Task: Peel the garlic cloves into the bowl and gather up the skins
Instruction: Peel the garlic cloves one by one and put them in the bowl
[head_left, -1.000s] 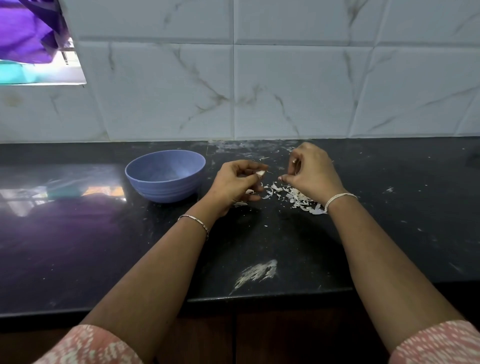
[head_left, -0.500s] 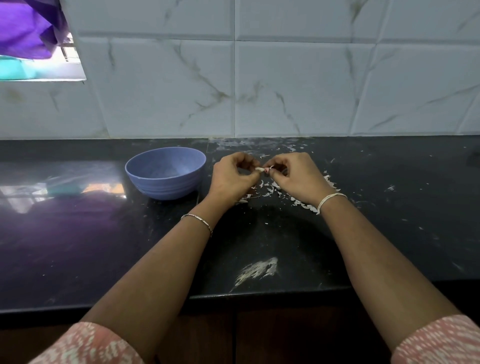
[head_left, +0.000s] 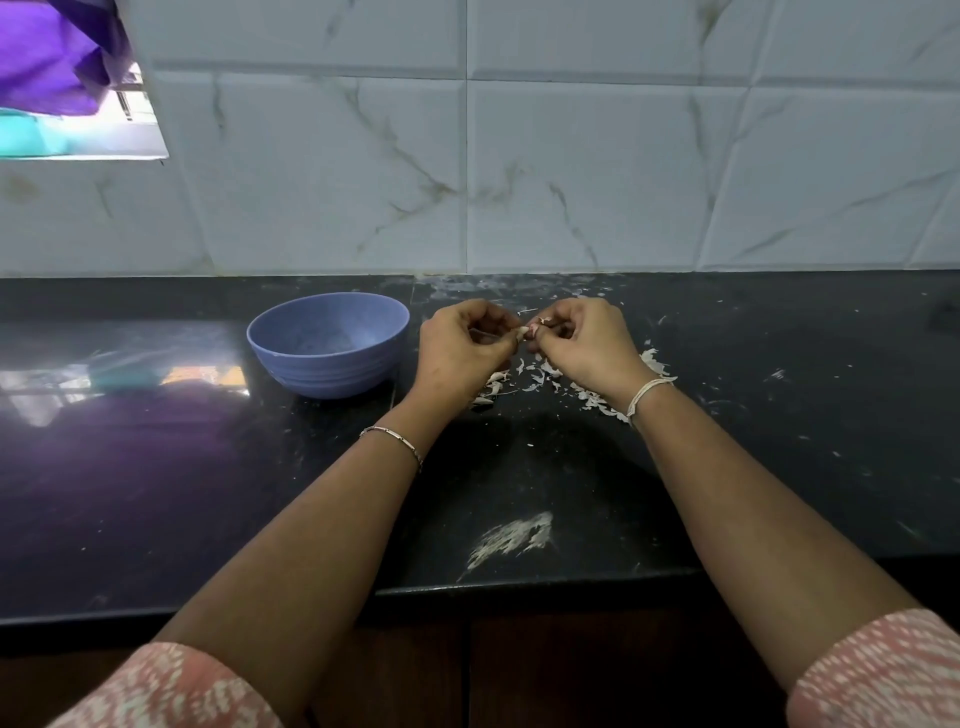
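The left hand (head_left: 462, 345) and the right hand (head_left: 582, 343) meet above the tabletop (head_left: 779, 441). The left fingers (head_left: 488, 318) are curled and pinch a small garlic clove (head_left: 524, 330) at their tips. The right fingers (head_left: 563, 318) pinch the same clove from the other side, at its skin. The blue bowl (head_left: 332, 374) stands just left of the left fingers, not touching them. White skins (head_left: 540, 376) lie right under the fingers. The clove is tiny, so it could slip out and drop among the skins. A hard pull could throw skin bits far, leaving more to gather.
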